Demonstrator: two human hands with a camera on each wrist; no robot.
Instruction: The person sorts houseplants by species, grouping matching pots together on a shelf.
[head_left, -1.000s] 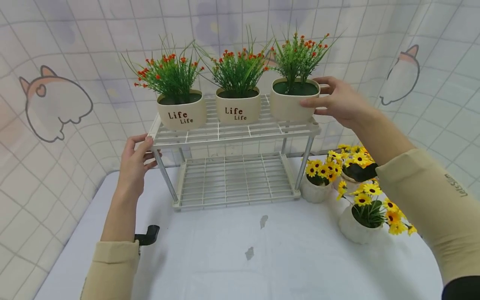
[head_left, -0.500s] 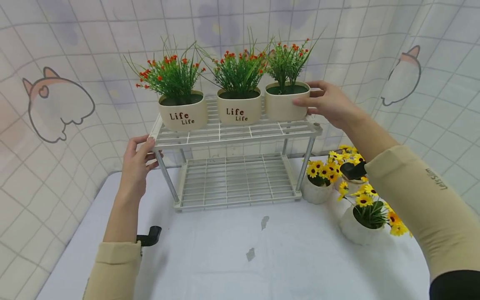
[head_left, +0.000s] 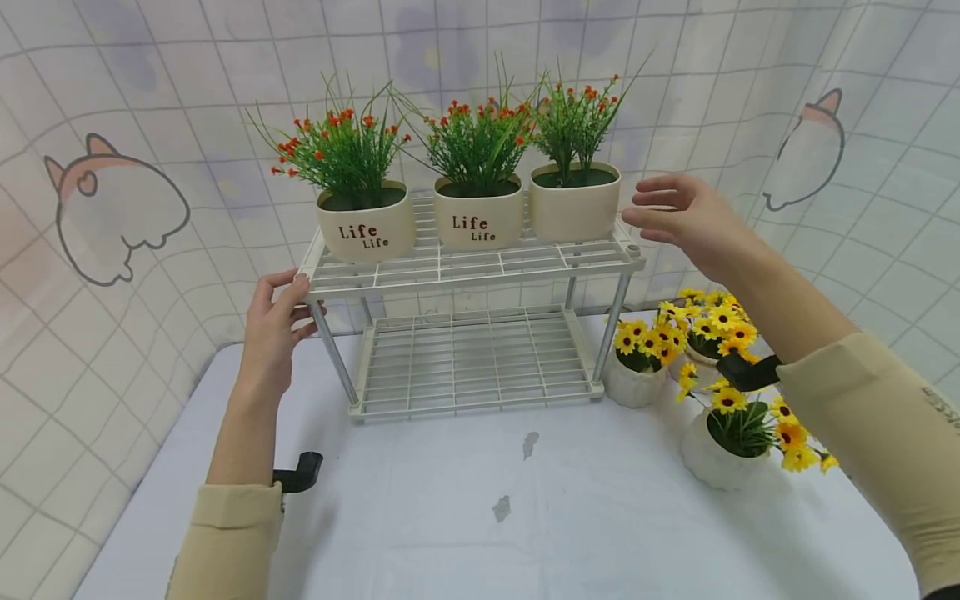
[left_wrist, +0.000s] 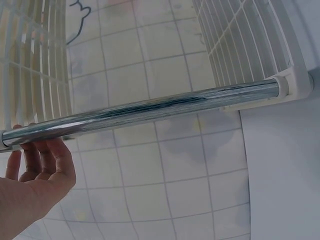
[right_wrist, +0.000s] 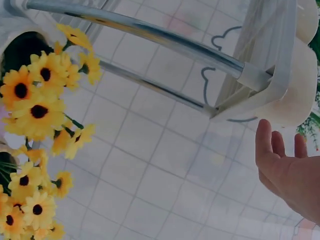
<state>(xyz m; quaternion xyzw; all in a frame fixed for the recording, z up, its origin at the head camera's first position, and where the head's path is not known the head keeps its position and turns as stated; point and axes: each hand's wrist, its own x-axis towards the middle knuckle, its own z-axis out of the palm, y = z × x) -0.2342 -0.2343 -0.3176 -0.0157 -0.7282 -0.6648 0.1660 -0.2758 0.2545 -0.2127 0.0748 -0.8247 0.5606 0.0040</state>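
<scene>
A white two-tier wire shelf rack stands on the table. My left hand grips its upper left front corner, the thumb near the top and the fingers bent behind the metal post. Along the upper tier sit a left potted plant, a middle one and a right one, all in cream pots with red flowers. Lettering reading "Life" shows on the left and middle pots only. My right hand hovers just right of the right pot, apart from it, fingers loosely extended and holding nothing.
Three white pots of yellow flowers stand right of the rack: one by its right post, one behind and one nearer the front. A tiled-pattern curtain hangs behind. The table has a white cover.
The right potted plant has shifted left, closer to the middle one. My right hand has let go of it and drawn back to the right. My left hand keeps its grip on the rack.
</scene>
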